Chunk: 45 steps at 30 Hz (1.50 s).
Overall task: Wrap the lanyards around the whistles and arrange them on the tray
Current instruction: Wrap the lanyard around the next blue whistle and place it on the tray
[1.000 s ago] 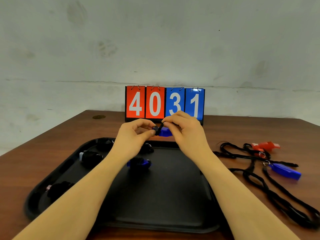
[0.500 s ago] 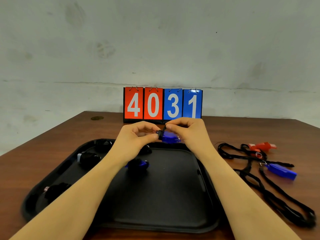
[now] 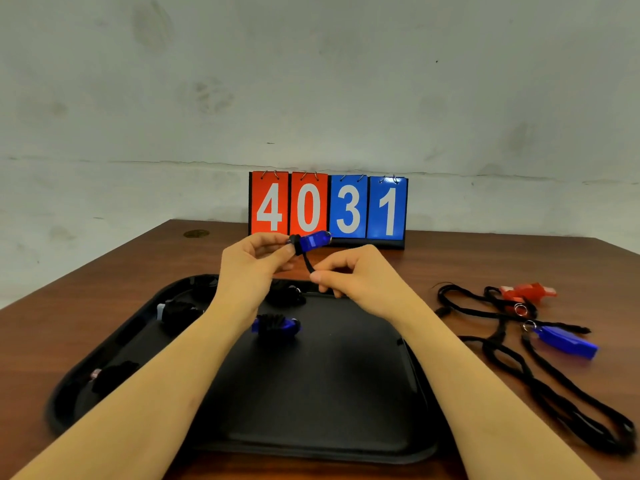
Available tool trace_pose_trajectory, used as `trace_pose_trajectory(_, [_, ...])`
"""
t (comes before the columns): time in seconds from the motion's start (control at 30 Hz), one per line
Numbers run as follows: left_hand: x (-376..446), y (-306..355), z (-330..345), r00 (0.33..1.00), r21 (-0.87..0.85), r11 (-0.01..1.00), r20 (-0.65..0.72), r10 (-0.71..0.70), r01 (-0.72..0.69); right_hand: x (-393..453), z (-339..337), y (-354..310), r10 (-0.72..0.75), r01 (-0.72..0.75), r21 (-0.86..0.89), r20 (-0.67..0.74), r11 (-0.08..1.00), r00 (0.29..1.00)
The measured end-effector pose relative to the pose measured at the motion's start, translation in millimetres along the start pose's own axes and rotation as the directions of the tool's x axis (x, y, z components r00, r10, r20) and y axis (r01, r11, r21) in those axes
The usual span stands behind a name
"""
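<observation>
Brown wooden surface (image 3: 104, 306) under a grey wall; black tray (image 3: 311, 393) at centre; left hand (image 3: 249, 268) pinching a blue whistle (image 3: 313, 240) above the tray's upper edge; right hand (image 3: 349, 278) pinching its black lanyard (image 3: 308, 263); loose whistles lying at right.

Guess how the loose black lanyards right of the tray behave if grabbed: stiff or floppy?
Probably floppy: the loose lanyards lie in slack curves on the table. Likely to snag, since the loops overlap. The blue whistle would probably drag along.
</observation>
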State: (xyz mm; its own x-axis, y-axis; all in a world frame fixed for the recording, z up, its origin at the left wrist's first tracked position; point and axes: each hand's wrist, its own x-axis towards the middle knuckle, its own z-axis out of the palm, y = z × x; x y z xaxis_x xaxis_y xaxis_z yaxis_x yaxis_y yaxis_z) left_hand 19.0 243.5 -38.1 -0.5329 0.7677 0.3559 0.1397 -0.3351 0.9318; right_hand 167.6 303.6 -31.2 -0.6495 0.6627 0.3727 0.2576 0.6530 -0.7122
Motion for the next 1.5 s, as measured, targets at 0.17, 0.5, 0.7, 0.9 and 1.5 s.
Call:
trace_pose_trajectory(0.17, [1.9,-4.7,0.2,1.0,0.13,0.991,-0.019,0.019,-0.017,0.5,-0.2,0.1,-0.005,0.008,-0.058,0.061,0.998,0.998])
trace_pose_trajectory(0.5, [5.5,-9.2,-4.0,0.999,0.235,0.972,-0.025,0.024,-0.018,-0.3,-0.1,-1.7,-0.166,0.164,-0.045,-0.039,0.985,0.985])
trace_pose_trajectory(0.7, [4.0,-6.9,-1.0,0.994,0.35,0.932,0.08,0.075,-0.098,6.8,3.0,7.8,-0.335,0.254,-0.302,-0.258,0.919,0.906])
trace_pose_trajectory(0.9, [-2.0,-3.1,0.3,0.975,0.363,0.92,0.205,0.079,-0.151,6.4,1.9,11.2,-0.247,0.174,-0.211,-0.394,0.962,0.885])
trace_pose_trajectory(1.5, [-8.7,3.3,2.3,0.957,0.196,0.974,0.287,0.05,-0.11,3.0,-6.2,9.8,0.152,-0.056,0.282,-0.331,0.958,0.931])
